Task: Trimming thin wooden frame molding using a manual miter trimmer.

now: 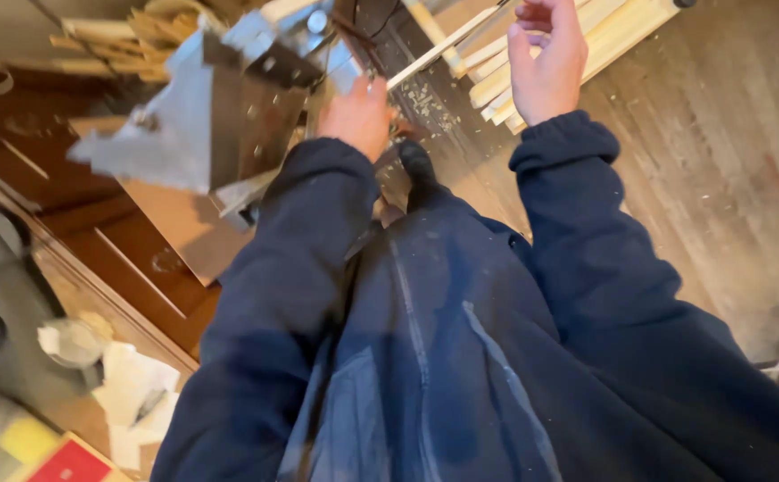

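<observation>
The left hand (356,114) is closing around the near end of a thin pale wooden strip (439,49), which is running up and away from the grip toward the right. Just left of that grip a grey metal machine (220,116) is standing, and sawdust (425,103) is lying just right of it. Further right, the right hand (546,58) is hovering with fingers loosely curled, holding nothing, above a stack of pale wooden slats (604,36) that is lying on the wooden floor (729,161).
</observation>
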